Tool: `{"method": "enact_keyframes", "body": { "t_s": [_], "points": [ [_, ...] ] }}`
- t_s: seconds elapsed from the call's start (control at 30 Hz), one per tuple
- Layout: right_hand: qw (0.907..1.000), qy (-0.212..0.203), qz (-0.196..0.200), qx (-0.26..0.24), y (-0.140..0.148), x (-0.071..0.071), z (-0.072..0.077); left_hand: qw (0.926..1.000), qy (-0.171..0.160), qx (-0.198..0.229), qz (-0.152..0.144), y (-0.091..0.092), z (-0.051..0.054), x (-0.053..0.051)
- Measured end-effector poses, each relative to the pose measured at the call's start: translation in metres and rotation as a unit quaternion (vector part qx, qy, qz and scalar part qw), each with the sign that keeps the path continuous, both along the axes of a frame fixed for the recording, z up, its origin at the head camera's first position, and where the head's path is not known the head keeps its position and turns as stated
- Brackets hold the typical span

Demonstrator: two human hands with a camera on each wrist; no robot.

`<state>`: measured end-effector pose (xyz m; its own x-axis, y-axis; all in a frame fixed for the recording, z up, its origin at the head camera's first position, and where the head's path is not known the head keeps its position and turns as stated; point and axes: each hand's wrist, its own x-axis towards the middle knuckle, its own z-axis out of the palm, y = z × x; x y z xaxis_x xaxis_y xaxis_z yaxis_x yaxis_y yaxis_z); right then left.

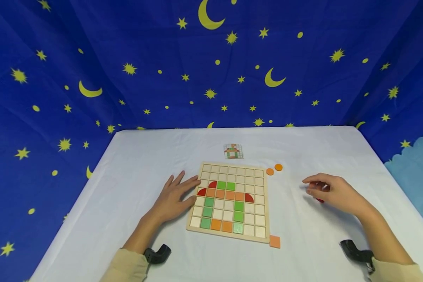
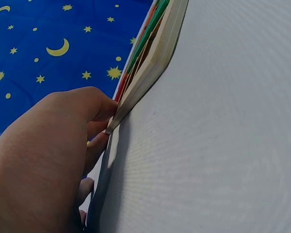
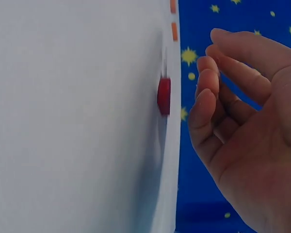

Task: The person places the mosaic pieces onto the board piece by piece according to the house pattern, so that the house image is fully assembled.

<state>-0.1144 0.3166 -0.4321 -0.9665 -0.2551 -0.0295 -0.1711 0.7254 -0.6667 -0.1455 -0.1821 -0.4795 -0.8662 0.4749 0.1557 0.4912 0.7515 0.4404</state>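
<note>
A wooden grid board (image 1: 229,237) lies on the white table, with red quarter-round tiles and green and orange square tiles in some of its cells. At its left edge rests my left hand (image 1: 174,199), fingers spread and fairly straight. In the left wrist view, the thumb and fingers of the left hand (image 2: 53,150) touch the board's rim (image 2: 157,60). My right hand (image 1: 333,192), fingers loosely bent, hovers over a red piece (image 1: 319,200) to the right of the board. The right wrist view shows a gap between that hand (image 3: 254,121) and the red piece (image 3: 164,96) on the table.
Behind the board lies a small pattern card (image 1: 233,151). Two orange discs, one (image 1: 278,167) slightly farther back than the other (image 1: 270,171), lie off the board's far right corner. An orange square tile (image 1: 275,241) lies by the near right corner. A blue starry cloth (image 1: 155,90) surrounds the table.
</note>
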Motion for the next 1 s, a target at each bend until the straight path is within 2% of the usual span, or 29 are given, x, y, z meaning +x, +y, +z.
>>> {"method": "enact_keyframes", "body": {
  "t_s": [0.1, 0.2, 0.43, 0.63, 0.83, 1.0],
  "points": [
    [0.9997, 0.010, -0.010, 0.019, 0.009, 0.002, 0.000, 1.0000, -0.002, 0.002, -0.001, 0.001, 0.000, 0.000],
    [0.9993, 0.002, -0.012, 0.035, 0.017, 0.004, -0.001, 1.0000, -0.005, 0.003, 0.000, 0.002, 0.000, 0.000],
    [0.9977, -0.044, 0.026, 0.044, 0.030, 0.007, -0.006, 1.0000, -0.001, 0.001, 0.000, 0.001, -0.001, 0.001],
    [0.9974, -0.034, 0.038, 0.051, 0.031, 0.007, -0.007, 1.0000, -0.002, 0.002, 0.001, 0.001, 0.000, 0.001],
    [0.9978, -0.011, 0.021, 0.062, 0.031, 0.005, -0.009, 1.0000, -0.005, -0.003, 0.005, 0.001, 0.001, 0.001],
    [0.9982, -0.022, 0.002, 0.055, 0.029, 0.001, -0.009, 1.0000, -0.004, -0.004, 0.005, 0.000, 0.002, 0.002]
  ]
}}
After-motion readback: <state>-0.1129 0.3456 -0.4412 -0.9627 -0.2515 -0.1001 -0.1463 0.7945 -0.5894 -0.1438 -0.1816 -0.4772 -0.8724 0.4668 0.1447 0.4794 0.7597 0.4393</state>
